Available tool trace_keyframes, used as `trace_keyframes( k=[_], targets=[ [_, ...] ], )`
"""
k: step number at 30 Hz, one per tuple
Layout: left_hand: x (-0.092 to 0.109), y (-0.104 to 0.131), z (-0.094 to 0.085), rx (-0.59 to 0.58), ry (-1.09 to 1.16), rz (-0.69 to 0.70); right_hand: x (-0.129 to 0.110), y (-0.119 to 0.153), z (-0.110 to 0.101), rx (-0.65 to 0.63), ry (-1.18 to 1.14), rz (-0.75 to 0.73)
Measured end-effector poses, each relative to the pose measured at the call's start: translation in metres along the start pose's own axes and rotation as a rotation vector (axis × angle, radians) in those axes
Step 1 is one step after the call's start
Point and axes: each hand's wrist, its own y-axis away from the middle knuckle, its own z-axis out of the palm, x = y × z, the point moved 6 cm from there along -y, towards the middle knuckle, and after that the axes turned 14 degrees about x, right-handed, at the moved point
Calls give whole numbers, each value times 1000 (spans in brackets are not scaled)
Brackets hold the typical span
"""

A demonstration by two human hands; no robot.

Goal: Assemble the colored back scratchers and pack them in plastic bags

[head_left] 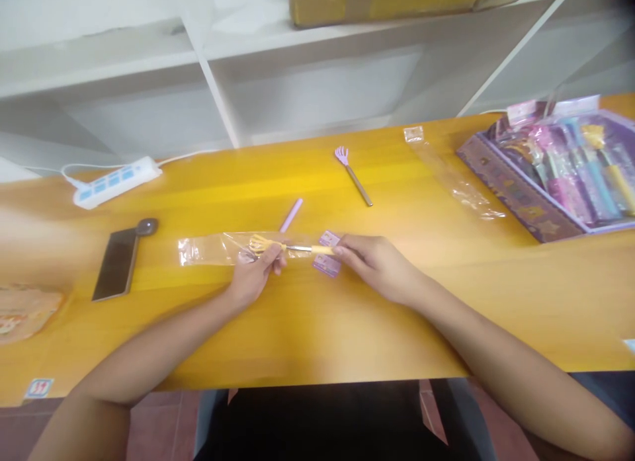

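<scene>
Between my two hands lies a yellow back scratcher (299,248) with a claw-shaped head and a bare metal stretch of shaft. My left hand (254,274) pinches it just below the claw, while my right hand (380,266) grips the end of its yellow handle. Under it, a clear plastic sleeve (211,249) rests on the table. Two small purple cards (327,266) sit beside the handle, near my right fingers. Just beyond my hands is a loose purple handle tube (292,214). Farther back lies a purple claw head with its metal rod (356,176).
A purple display box (520,196) of wrapped back scratchers stands at the right, with another clear sleeve (459,183) beside it. To the left are a white power strip (119,181), a dark phone-like slab (116,264) and a small dark object (147,227). Shelving runs behind the table.
</scene>
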Motion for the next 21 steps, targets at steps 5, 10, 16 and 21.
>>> trace_keyframes(
  k=[5,10,16,21],
  targets=[
    [-6,11,8,-268,-241,-10,-5,7,21,-31,-83,-11],
    [-8,19,14,-374,-263,-67,-13,16,34,-40,-136,14],
    [-4,2,5,-66,9,-58,-3,6,16,9,-245,66],
    [2,-1,8,-96,76,-48,12,0,14,-92,-297,46]
  ],
)
